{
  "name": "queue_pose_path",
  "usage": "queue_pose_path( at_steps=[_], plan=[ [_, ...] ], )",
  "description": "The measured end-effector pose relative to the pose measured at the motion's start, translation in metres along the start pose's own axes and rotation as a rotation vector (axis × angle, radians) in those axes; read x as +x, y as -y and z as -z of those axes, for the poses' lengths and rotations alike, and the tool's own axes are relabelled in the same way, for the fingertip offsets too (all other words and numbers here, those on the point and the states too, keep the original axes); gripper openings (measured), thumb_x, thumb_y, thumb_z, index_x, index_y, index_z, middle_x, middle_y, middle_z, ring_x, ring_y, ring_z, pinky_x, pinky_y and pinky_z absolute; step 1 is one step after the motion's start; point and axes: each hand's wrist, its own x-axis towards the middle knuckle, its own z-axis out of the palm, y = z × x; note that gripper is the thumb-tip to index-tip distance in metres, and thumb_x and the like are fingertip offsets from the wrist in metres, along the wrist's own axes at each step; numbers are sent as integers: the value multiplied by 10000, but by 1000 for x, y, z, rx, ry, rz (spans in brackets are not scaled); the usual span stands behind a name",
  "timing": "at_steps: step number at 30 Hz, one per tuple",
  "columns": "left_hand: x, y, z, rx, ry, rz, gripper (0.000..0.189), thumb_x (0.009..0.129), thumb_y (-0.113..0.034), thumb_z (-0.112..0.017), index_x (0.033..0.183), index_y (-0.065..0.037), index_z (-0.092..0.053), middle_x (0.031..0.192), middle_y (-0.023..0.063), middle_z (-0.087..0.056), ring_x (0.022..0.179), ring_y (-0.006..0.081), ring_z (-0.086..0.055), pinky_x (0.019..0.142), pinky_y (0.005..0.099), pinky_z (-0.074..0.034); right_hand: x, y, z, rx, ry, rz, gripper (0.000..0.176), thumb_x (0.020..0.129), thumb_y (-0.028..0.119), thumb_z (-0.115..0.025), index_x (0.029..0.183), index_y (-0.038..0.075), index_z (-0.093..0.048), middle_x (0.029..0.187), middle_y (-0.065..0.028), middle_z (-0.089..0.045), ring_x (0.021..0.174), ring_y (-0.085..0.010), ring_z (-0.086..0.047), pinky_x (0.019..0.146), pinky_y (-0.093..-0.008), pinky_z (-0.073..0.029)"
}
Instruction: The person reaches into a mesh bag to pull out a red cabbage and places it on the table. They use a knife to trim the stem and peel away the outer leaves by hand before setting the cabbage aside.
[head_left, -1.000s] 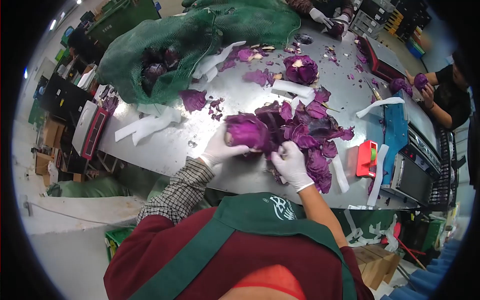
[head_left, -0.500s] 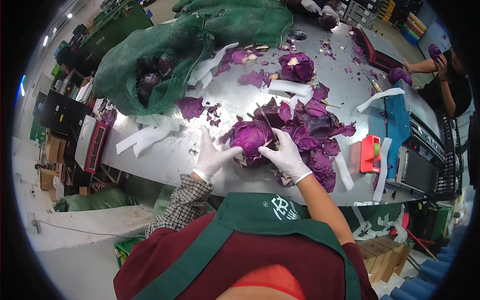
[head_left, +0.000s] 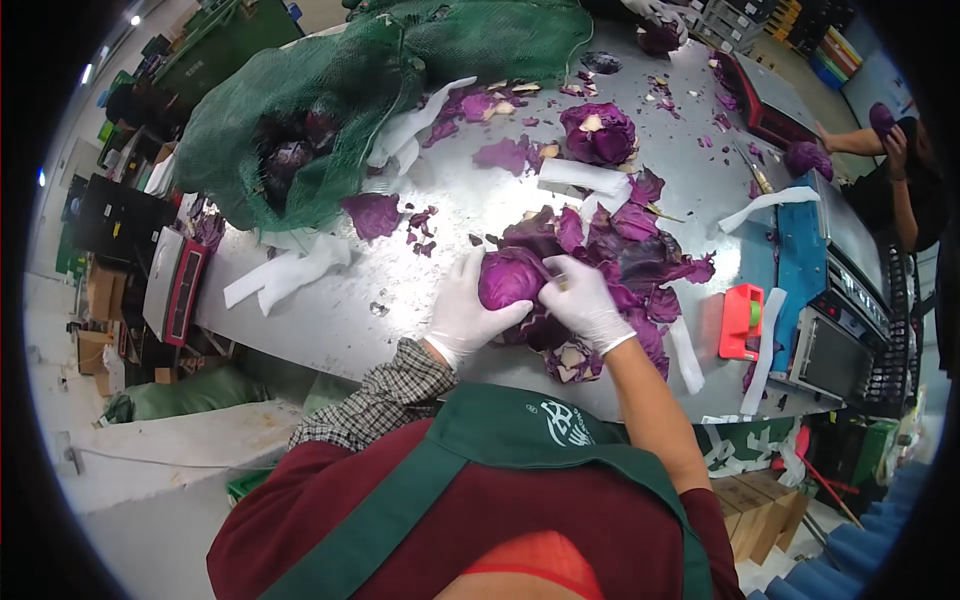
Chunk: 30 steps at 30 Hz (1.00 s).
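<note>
A round purple cabbage point(head_left: 511, 279) stands at the near middle of the metal table point(head_left: 340, 345). My left hand point(head_left: 467, 312), in a white glove, is wrapped round its left and lower side. Against the cabbage's right side, my gloved right hand point(head_left: 583, 303) has its fingers bent together at an outer leaf. Whether a knife is in that hand cannot be made out. Loose purple leaves point(head_left: 640, 250) lie heaped behind and to the right, and a cut piece with a pale base point(head_left: 572, 362) sits below my right hand.
A green mesh sack point(head_left: 230, 150) with cabbages lies at the back left. Another cabbage point(head_left: 600, 133) sits farther back. White foam strips point(head_left: 290, 272), a red tape dispenser point(head_left: 740, 320) and scales point(head_left: 176, 288) are around. Co-workers' hands point(head_left: 893, 150) show at the right and far edge.
My left hand has moved right and closed round the cabbage. The cabbage now looks smaller and rounder. The blade that stood up beside my right hand no longer shows.
</note>
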Motion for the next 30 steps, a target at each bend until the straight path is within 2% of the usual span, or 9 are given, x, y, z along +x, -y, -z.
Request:
queue_pose_path(
  at_steps=[4, 6, 8, 12, 17, 21, 24, 27, 30],
  plan=[
    [-15, 20, -1, -21, -19, -105, 967, 634, -394, -818, 1364, 32, -349, 1269, 264, -451, 1175, 388, -491, 1001, 426, -412, 5, -49, 14, -177, -35, -97, 288, 812, 135, -599, 1066, 0, -616, 934, -179, -679, 872, -291, -676, 810, -345, -522],
    [-25, 21, -5, 5, -42, -140, 976, 634, -393, -812, 1363, 46, -335, 1308, 280, -414, 1219, 423, -440, 1032, 449, -379, -6, -32, -5, 70, -63, -22, 319, 810, 159, -634, 1081, -7, -602, 902, -161, -675, 881, -239, -676, 816, -325, -515],
    [-30, 16, -6, -12, -37, -152, 1001, 621, -395, -820, 1373, 39, -323, 1339, 282, -389, 1254, 430, -409, 1047, 461, -363, -16, -14, -10, 284, -73, 25, 518, 778, 247, -715, 1205, 1, -554, 1057, -164, -617, 982, -196, -627, 856, -324, -495],
    [-44, 7, -12, 101, -54, -229, 1018, 597, -388, -829, 1376, 26, -322, 1346, 284, -378, 1260, 439, -393, 1043, 480, -362, -31, 22, 16, -147, 190, 130, 683, 749, 262, -777, 1299, -9, -477, 1277, -167, -509, 1099, -217, -558, 900, -303, -469],
    [-50, 4, -22, 112, -103, -288, 1011, 582, -385, -830, 1371, 14, -339, 1354, 274, -386, 1245, 446, -406, 1020, 484, -385, -30, -1, 26, -157, 132, 163, 336, 792, 211, -640, 1077, 34, -610, 954, -181, -638, 901, -335, -637, 823, -392, -508],
    [-54, 9, -25, 105, -163, -339, 1001, 586, -388, -832, 1367, 9, -348, 1355, 270, -387, 1247, 445, -405, 1021, 484, -385, -31, 12, 22, -437, 15, -5, 213, 802, 161, -536, 961, 46, -619, 905, -204, -654, 878, -393, -629, 794, -475, -496],
    [-70, 16, -24, 80, -166, -400, 1003, 578, -384, -838, 1365, 4, -351, 1357, 268, -385, 1249, 441, -406, 1023, 488, -385, 0, -58, 37, -459, -284, -82, 237, 807, 175, -557, 995, 44, -615, 879, -224, -647, 869, -400, -633, 794, -474, -498],
    [-74, 21, -22, 107, -185, -443, 1011, 559, -362, -846, 1369, -18, -348, 1362, 261, -382, 1241, 441, -416, 1018, 498, -393, -19, -36, 60, -377, -300, 73, 569, 748, 272, -721, 1229, 50, -513, 1126, -217, -555, 972, -380, -605, 839, -434, -506],
    [-74, 9, -28, 111, -189, -409, 1007, 550, -360, -848, 1367, -30, -360, 1370, 251, -382, 1235, 441, -424, 1012, 500, -399, -54, 21, 36, -277, -15, 284, 820, 659, 378, -796, 1324, 73, -426, 1196, -223, -475, 1059, -398, -558, 892, -435, -491]
  ],
)
